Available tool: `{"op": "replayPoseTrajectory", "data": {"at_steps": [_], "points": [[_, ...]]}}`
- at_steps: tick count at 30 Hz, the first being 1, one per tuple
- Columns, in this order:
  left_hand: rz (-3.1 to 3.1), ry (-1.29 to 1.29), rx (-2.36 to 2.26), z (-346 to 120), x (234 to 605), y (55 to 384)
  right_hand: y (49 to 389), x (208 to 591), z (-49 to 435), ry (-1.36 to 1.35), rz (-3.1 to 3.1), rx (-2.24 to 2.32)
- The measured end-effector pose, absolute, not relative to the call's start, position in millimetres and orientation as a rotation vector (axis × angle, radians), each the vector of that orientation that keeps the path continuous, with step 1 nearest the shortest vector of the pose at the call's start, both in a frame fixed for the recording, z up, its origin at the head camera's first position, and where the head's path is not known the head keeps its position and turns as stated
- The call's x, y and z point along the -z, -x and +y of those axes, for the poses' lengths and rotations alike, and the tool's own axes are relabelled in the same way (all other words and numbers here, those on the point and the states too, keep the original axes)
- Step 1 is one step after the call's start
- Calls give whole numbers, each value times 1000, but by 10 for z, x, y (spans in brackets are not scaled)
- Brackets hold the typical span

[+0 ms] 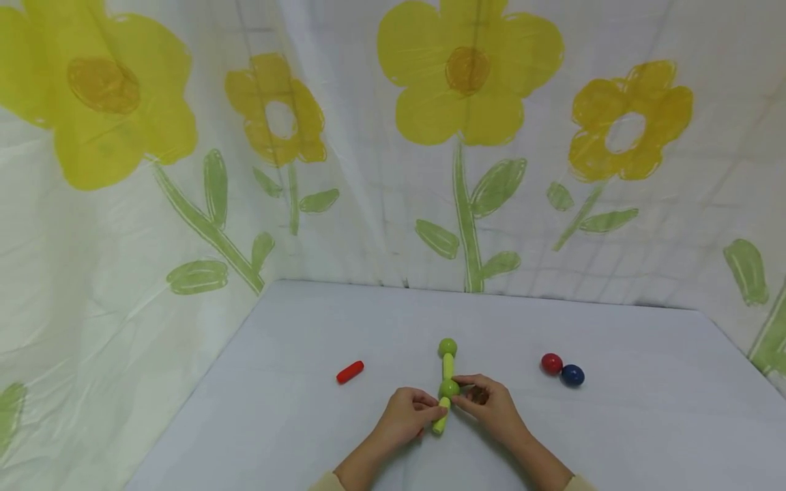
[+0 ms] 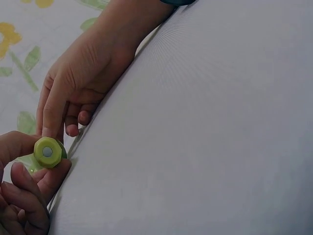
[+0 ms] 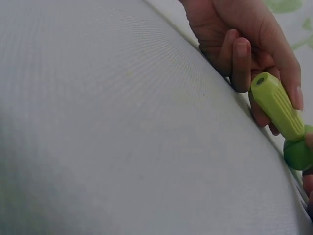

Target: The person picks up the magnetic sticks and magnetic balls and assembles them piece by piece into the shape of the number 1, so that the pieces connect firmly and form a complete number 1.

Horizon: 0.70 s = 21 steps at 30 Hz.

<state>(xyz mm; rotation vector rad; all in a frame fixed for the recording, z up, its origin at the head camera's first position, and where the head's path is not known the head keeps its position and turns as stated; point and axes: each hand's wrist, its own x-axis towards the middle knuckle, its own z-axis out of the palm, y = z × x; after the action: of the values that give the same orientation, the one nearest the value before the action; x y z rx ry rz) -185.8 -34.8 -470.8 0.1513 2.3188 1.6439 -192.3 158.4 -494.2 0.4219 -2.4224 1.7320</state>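
Note:
In the head view, a yellow-green stick (image 1: 439, 424) meets a green ball (image 1: 449, 389) at the table's middle. Beyond that ball, in line, come a second yellow-green stick (image 1: 448, 366) and another green ball (image 1: 447, 348). My left hand (image 1: 402, 417) pinches the near stick between thumb and finger. From the other side, my right hand (image 1: 491, 409) pinches the nearer ball. A grey round spot marks the free end of the near stick (image 2: 47, 152) in the left wrist view. Grooves run along this stick (image 3: 278, 105) in the right wrist view.
On the white table (image 1: 245, 416), a red stick (image 1: 350, 372) lies to the left. A red ball (image 1: 551, 363) and a dark blue ball (image 1: 573, 375) sit side by side at the right. Behind the table hangs a curtain (image 1: 356, 170) with printed yellow flowers.

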Motion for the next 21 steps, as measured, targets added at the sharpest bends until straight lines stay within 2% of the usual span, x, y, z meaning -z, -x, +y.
{"op": "replayPoseTrajectory", "data": {"at_steps": [21], "points": [[2309, -189, -1658, -354, 4693, 1848, 1945, 4975, 1587, -421, -2458, -1662]]}}
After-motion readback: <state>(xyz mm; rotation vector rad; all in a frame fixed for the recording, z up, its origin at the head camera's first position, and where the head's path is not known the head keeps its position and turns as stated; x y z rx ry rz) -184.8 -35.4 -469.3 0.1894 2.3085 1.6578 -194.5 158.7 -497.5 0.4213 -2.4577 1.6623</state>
